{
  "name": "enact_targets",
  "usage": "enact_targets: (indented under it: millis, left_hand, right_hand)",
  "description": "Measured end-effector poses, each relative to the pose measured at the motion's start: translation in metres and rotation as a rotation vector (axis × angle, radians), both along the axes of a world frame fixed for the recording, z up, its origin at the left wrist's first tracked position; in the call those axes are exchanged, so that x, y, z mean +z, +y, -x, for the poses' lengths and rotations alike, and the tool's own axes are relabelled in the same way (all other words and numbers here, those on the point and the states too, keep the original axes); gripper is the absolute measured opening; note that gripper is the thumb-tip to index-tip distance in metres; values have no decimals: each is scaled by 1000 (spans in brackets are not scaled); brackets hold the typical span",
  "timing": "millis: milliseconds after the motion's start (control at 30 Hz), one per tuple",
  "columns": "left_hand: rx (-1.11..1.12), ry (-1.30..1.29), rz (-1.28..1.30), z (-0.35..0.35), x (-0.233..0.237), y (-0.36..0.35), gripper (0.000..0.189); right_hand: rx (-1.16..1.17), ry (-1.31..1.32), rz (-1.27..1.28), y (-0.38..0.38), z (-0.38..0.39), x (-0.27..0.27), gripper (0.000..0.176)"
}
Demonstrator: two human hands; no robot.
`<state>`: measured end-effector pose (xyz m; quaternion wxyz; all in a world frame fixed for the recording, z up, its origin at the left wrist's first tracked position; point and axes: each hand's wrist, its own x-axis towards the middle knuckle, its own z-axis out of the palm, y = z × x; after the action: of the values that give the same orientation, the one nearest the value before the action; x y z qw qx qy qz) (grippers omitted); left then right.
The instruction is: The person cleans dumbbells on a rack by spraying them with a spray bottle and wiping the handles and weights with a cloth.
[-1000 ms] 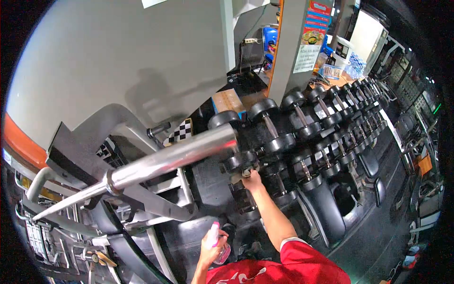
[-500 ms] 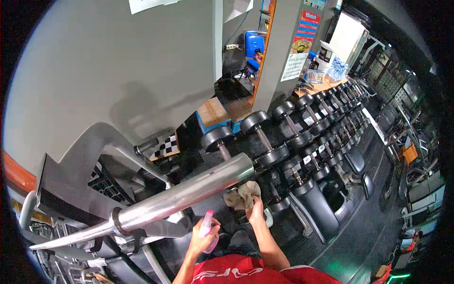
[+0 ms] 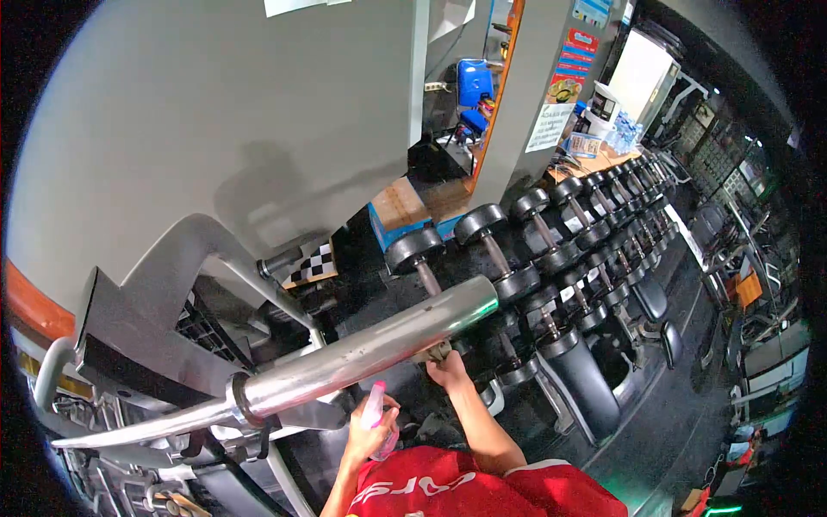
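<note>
A thick metal barbell sleeve (image 3: 370,353) crosses the view at an angle, resting on the rack at left. My left hand (image 3: 370,435) is wrapped around a clear spray bottle (image 3: 376,407) with a pink nozzle, below the bar. Just under the bar's near end, my right hand (image 3: 448,372) grips a beige cloth (image 3: 435,352). Most of the cloth is hidden behind the bar, and it appears to touch the underside.
Rows of black dumbbells (image 3: 508,280) run away to the right on a rack. A padded bench (image 3: 581,388) stands at right. Black rack uprights (image 3: 146,310) stand at left, near a grey wall (image 3: 215,103). A cardboard box (image 3: 400,207) lies behind the bar.
My right hand has moved slightly left and up, taking the cloth from beside the bar's end to beneath it. The left hand keeps hold of the spray bottle. The view has shifted slightly.
</note>
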<state>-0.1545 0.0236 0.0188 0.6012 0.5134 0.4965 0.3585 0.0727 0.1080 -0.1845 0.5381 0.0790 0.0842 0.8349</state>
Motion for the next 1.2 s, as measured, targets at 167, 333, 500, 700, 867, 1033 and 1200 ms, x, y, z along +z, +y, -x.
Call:
enact_targets:
  millis: [167, 333, 500, 700, 867, 1033, 1200]
  left_hand:
    - [-27, 27, -51, -1, 4, 12, 11]
    - [9, 5, -35, -9, -2, 17, 11]
    - [-31, -32, -16, -15, -7, 14, 12]
    - [-51, 45, -68, -14, -9, 12, 12]
    - [79, -20, -3, -11, -4, 2, 11]
    - [140, -45, 2, -8, -5, -17, 12]
    - [175, -21, 15, -18, -2, -36, 11]
  right_hand:
    - [-187, -519, 570, -11, -28, 53, 29]
    - [-362, -741, 512, -23, -42, 130, 32]
    - [-713, -2091, 78, 1, -40, 122, 32]
    - [-874, -2705, -526, 35, -45, 101, 37]
    - [-962, -2703, -497, 44, -54, 98, 40]
    - [-654, -2221, 69, 64, -90, 78, 30]
    - [-291, -1832, 323, 84, -133, 7, 31]
